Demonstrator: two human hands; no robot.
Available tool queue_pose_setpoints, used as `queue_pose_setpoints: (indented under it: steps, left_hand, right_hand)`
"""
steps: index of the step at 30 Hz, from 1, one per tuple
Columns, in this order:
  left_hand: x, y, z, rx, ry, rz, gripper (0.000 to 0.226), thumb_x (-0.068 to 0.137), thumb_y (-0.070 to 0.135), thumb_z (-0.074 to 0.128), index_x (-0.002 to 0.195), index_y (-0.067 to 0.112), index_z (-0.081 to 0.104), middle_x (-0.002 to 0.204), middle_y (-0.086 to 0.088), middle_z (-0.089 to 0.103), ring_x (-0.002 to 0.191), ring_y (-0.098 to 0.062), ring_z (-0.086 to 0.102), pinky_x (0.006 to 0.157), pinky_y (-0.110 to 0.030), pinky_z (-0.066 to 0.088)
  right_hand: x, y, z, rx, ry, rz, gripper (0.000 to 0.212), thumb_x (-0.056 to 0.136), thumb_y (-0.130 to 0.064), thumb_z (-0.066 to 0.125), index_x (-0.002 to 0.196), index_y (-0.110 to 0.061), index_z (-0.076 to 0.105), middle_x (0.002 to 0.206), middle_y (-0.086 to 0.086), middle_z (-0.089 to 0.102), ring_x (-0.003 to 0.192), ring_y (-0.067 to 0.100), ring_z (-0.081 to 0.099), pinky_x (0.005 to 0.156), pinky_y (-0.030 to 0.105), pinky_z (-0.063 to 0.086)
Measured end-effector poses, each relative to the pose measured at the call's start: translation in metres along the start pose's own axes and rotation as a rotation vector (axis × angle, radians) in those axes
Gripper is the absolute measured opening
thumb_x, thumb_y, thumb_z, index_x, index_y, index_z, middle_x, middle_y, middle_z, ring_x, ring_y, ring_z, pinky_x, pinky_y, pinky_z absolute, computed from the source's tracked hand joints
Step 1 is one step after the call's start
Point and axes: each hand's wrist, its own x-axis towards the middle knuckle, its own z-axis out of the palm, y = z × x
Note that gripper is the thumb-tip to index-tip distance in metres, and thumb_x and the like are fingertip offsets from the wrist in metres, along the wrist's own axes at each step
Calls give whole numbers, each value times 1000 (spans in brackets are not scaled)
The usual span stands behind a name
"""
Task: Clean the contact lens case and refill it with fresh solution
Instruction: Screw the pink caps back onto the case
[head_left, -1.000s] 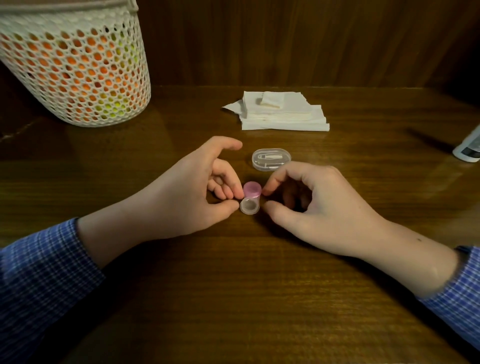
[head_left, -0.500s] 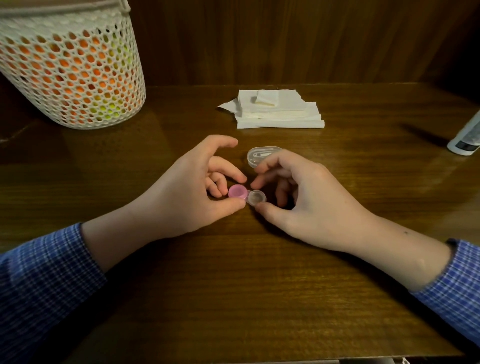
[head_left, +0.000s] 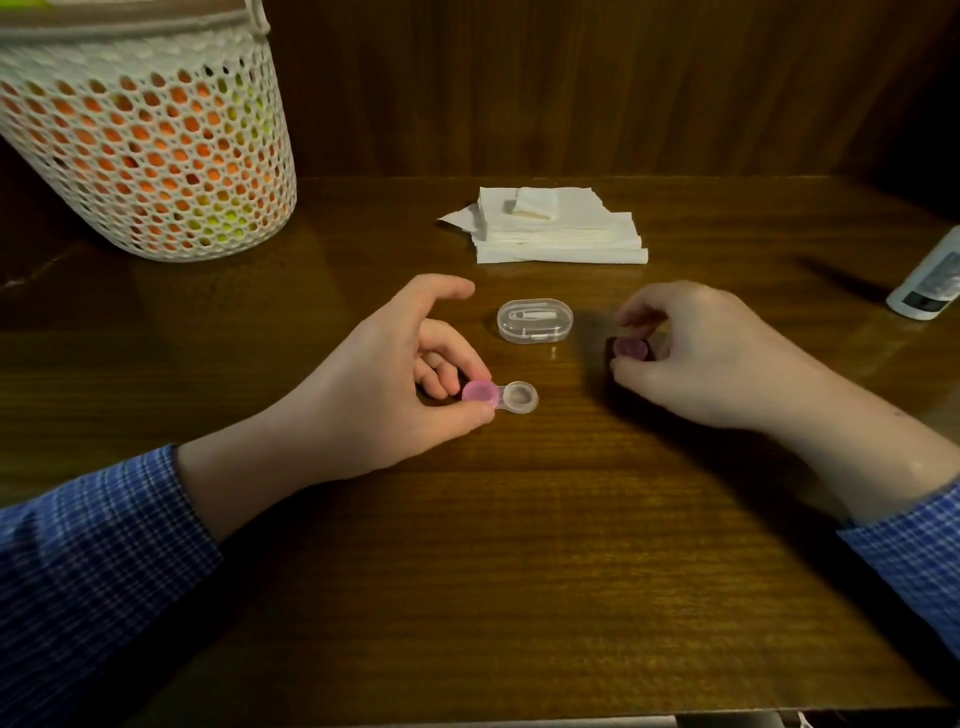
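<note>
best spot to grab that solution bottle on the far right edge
Grip the solution bottle around its white body, coming from the near side with the right hand. It lies tilted, its upper part cut off by the frame, so only the lower body is free. That hand must first set down the cap.
</note>
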Motion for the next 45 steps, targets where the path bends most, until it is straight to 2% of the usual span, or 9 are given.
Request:
queue_pose_setpoints:
  steps: [3,6,9,13,17,21,29,34,45]
  left_hand:
    - [-1,1,0,5,-14,-1,82,78,30,87,148,22,45,100,14,76,90,-8,73,76,-20,60]
    - [-2,2,-1,25,-31,-3,73,77,29,88,140,24,52,99,14,75,92,-7,72,76,-20,59]
    - [-2,2,-2,31,-38,-7,70,77,29,89,138,22,54,101,12,74,93,-7,71,77,-22,60]
    - [-2,1,-4,44,-54,19,49,80,28,85,124,24,64,102,12,71,94,-10,70,75,-24,60]
    - [-3,1,-3,74,-74,42,25,83,26,82,106,27,74,98,14,71,93,-10,68,74,-27,60]
    - [-2,1,-3,86,-85,59,16,85,22,81,100,26,78,99,13,73,95,-8,70,77,-25,59]
    - [-1,2,-5,97,-92,54,13,86,22,81,98,27,80,99,13,74,97,-7,71,80,-26,60]
    - [-1,1,-5,99,-94,55,12,86,21,81,97,26,80,99,12,75,98,-8,71,79,-26,60]
    - [-1,0,-5,103,-97,54,12,86,22,81,98,26,80,100,12,74,98,-9,71,78,-28,60]
  right_hand:
    - [-2,-2,-1,13,-9,-23,33,92,-28,72,124,-29,69,102,-12,65,81,6,65,68,23,55]
    - [-5,-5,-1,72,16,-68,37,91,-25,72,127,-34,68,100,-13,66,82,6,64,70,19,54]
    - [-10,-10,-2,254,103,-152,28,90,-24,72,114,-40,72,96,-15,69,86,6,65,68,16,56]
    - [-17,-19,7,467,92,-248,20,89,-25,73,108,-32,76,101,-12,73,94,8,69,81,29,61]
    - [-20,-26,19,578,71,-276,21,85,-15,75,102,-27,73,97,-8,73,92,13,71,81,36,63]
    - [-19,-29,25,635,56,-306,24,83,-1,78,99,-18,73,94,-2,76,92,16,74,83,38,64]
    - [-23,-36,31,480,22,-356,10,77,-33,80,86,-29,78,97,-18,77,101,-2,70,93,23,57]
    - [-23,-35,33,434,-22,-377,6,81,-28,81,86,-29,78,96,-18,77,99,-3,70,94,17,53]
    - [-23,-37,33,365,-37,-382,11,82,-26,81,92,-28,79,94,-15,76,97,6,70,92,36,58]
